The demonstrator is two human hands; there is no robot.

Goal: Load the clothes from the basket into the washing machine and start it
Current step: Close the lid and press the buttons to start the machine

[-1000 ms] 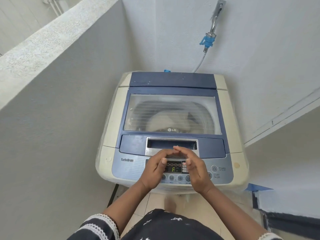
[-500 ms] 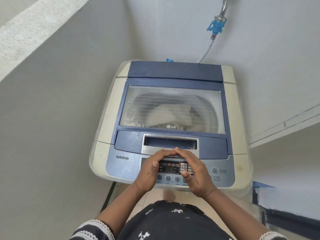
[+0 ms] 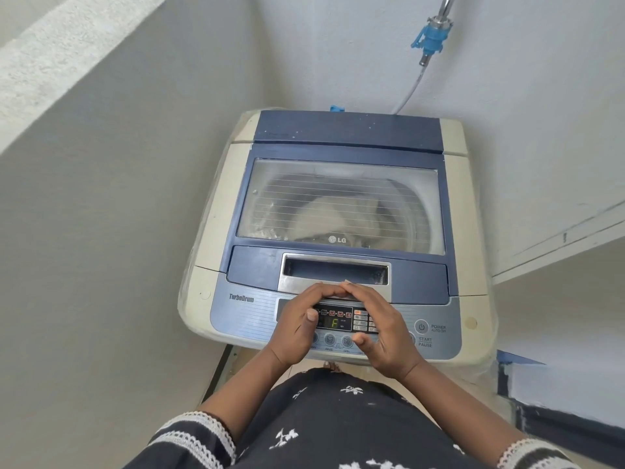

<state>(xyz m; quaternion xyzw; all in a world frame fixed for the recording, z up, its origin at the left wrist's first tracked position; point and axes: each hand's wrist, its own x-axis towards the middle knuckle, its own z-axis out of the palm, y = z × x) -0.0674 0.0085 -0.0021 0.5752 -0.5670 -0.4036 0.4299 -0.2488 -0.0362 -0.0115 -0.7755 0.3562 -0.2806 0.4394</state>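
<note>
Head view. The washer [image 3: 338,214] stands in a corner with its lid [image 3: 341,204] down; through the lid's clear pane pale clothes [image 3: 324,220] lie in the drum. No basket is in view. Loading looks finished; judged from this, the step in hand is setting the programme and starting.

Both hands are over the control panel [image 3: 436,316]. The left hand [image 3: 297,330] and right hand [image 3: 385,336] arch toward each other, fingertips meeting just above the display [image 3: 333,321], which sits in the gap between them and shows a lit "F". Each grip is loose: fingers bent, thumbs tucked inward, holding nothing. The right thumb hangs just over the row of round buttons below the display; whether it touches one cannot be told. The power button [image 3: 421,327] and the start/pause label [image 3: 425,341] lie just to the right of the right hand, and the start button itself is mostly hidden behind that hand.

Risks, as judgements:
- The hands cover much of the panel, so a thumb or palm could press a wrong button and change the programme.
- Power sits right above start; a misplaced finger could switch the washer off.
- The meaning of "F" cannot be read from here; if it is a fault and not a setting, start may not take.
- The hose [image 3: 411,93] runs from the tap [image 3: 431,38] above and beyond the hands; whether the tap is open cannot be told, and a closed tap would stall filling.
</note>
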